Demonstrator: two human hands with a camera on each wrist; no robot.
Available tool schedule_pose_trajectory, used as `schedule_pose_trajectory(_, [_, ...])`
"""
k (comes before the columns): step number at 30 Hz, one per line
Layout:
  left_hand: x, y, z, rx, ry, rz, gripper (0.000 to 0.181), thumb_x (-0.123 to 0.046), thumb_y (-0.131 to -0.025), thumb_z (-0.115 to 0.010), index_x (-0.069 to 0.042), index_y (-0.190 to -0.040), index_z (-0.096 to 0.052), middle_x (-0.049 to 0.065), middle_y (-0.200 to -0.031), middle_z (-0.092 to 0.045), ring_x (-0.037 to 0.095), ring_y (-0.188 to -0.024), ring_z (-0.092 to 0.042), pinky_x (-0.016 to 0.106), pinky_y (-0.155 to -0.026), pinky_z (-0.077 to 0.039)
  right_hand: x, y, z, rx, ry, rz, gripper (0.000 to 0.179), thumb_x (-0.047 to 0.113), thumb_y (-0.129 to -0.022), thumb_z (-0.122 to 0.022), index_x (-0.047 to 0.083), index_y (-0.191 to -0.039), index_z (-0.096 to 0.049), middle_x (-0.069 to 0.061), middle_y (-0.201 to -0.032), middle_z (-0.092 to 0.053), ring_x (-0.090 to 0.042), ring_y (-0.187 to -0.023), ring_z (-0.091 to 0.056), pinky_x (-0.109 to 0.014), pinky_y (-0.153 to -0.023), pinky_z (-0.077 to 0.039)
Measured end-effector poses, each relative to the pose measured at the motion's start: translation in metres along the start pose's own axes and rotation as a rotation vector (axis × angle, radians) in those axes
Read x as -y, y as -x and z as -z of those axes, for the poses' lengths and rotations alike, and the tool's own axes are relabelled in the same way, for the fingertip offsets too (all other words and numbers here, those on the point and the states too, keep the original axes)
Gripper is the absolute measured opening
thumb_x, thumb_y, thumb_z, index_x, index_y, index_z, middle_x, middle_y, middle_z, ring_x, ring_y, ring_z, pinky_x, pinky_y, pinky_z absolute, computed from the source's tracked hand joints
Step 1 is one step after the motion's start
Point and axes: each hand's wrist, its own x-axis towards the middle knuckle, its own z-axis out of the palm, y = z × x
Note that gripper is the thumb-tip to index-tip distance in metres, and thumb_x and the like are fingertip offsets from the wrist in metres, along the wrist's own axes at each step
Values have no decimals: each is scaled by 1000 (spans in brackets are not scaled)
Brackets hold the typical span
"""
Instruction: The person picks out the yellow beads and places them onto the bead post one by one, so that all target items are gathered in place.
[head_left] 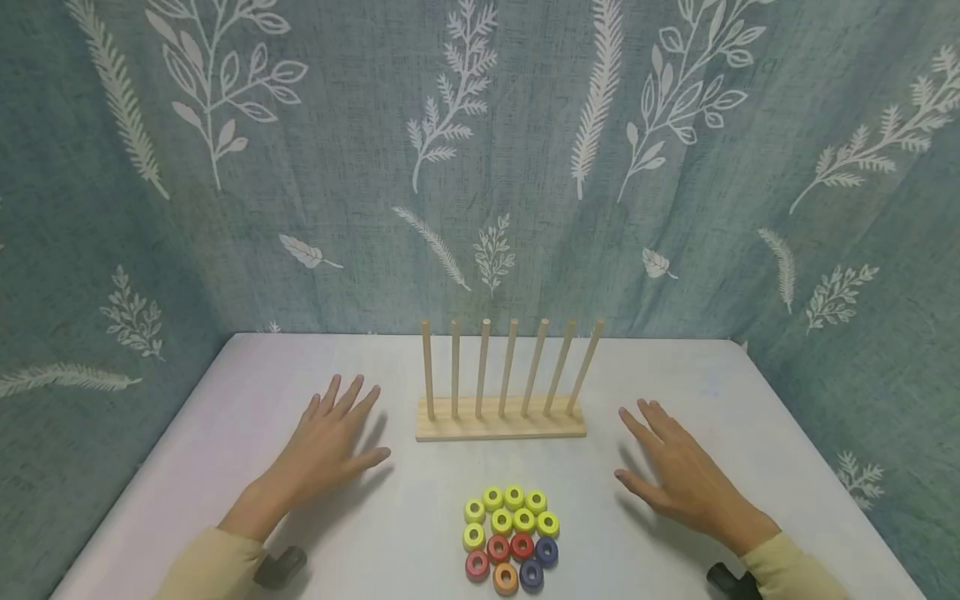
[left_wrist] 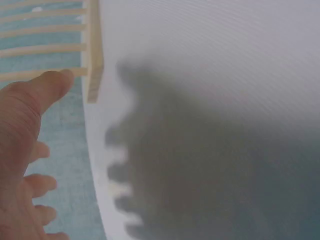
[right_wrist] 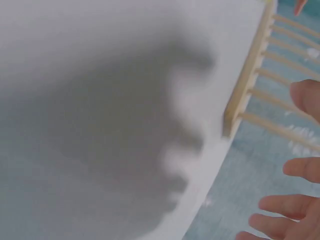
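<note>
My left hand (head_left: 324, 446) hovers over the left side of the table, fingers spread and holding nothing. On the other side my right hand (head_left: 678, 467) is likewise raised with its fingers apart, and its shadow falls below it. Between them, farther back, stands a wooden rack (head_left: 500, 428) with a flat base and a row of several upright pegs, all bare. Nearer to me lies a cluster of small rings: several yellow rings (head_left: 502, 522), red rings (head_left: 498, 548), an orange ring (head_left: 506, 578) and two dark blue rings (head_left: 547, 552).
The white table (head_left: 360, 533) reaches back to a blue-green curtain (head_left: 345, 167) with white leaf prints, which also hangs along both sides. Dark wrist-camera mounts sit at the left cuff (head_left: 217, 562) and right cuff (head_left: 791, 571).
</note>
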Motion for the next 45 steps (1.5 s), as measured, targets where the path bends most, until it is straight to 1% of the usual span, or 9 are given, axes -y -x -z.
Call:
schedule_pose_trajectory(6, [-9, -16, -5, 9, 151, -11, 91, -46, -83, -79, 0, -151, -40, 26, -157, -28, 53, -144, -17, 70, -109, -22, 25, -1, -1, -23, -75, 33, 73, 31, -82, -82, 7, -145, -52, -24, -143, -50, -41, -128, -51, -55, -91, -51])
schedule_pose_trajectory(11, [-16, -25, -11, 18, 281, 23, 92, -39, -78, -85, 4, -147, -43, 27, -157, -29, 52, -144, -18, 68, -110, -23, 46, 0, -4, -23, -109, 68, 66, 28, -78, -86, 14, -138, -61, -17, -140, -55, -34, -124, -57, -49, -87, -55])
schedule_pose_trajectory(15, [-20, -33, -16, 18, 380, 37, 92, -32, -75, -88, 5, -147, -43, 26, -156, -31, 51, -144, -21, 68, -109, -24, 62, 0, -8, -7, -178, 87, 59, 24, -79, -86, 17, -133, -65, -10, -134, -60, -26, -117, -62, -45, -85, -57])
schedule_pose_trajectory(19, [-22, -40, -23, 17, 436, 28, 93, -28, -73, -89, 5, -147, -42, 26, -155, -34, 50, -140, -30, 66, -109, -28, 74, -1, -13, -24, -275, 137, 47, 16, -78, -86, 14, -123, -71, 0, -120, -66, -17, -104, -66, -37, -80, -58])
schedule_pose_trajectory(22, [-24, -44, -28, 21, 477, 43, 95, -26, -72, -91, 3, -148, -42, 24, -155, -36, 48, -138, -35, 62, -108, -33, 81, -2, -16, -23, -350, 165, 40, 12, -78, -85, 12, -116, -73, 6, -112, -66, -11, -97, -67, -32, -76, -58])
schedule_pose_trajectory(26, [-25, -49, -36, 30, 528, 68, 96, -25, -70, -92, 0, -148, -43, 22, -154, -39, 45, -138, -37, 59, -107, -37, 86, -3, -23, -29, -402, 205, 35, 9, -78, -85, 12, -111, -75, 7, -109, -65, -10, -95, -66, -28, -77, -57])
schedule_pose_trajectory(33, [-31, -62, -45, 49, 605, 67, 92, -22, -68, -93, -2, -146, -48, 17, -149, -47, 42, -136, -42, 58, -107, -37, 91, -3, -33, -60, -417, 324, 36, 3, -74, -85, 12, -108, -75, 3, -108, -65, -12, -95, -66, -20, -83, -53])
schedule_pose_trajectory(39, [-35, -69, -48, 42, 617, 50, 83, -14, -64, -94, -2, -138, -57, 15, -137, -59, 39, -125, -53, 56, -99, -46, 93, -5, -35, 6, -442, 316, 28, 4, -76, -83, 16, -100, -77, 9, -102, -64, -5, -93, -64, -16, -82, -52])
schedule_pose_trajectory(45, [-36, -72, -50, 29, 539, 46, 59, -17, -63, -95, -8, -116, -70, 10, -127, -66, 31, -110, -57, 50, -92, -48, 93, -4, -37, 31, -456, 303, 26, 3, -77, -82, 17, -99, -78, 9, -100, -64, -4, -92, -64, -16, -80, -52])
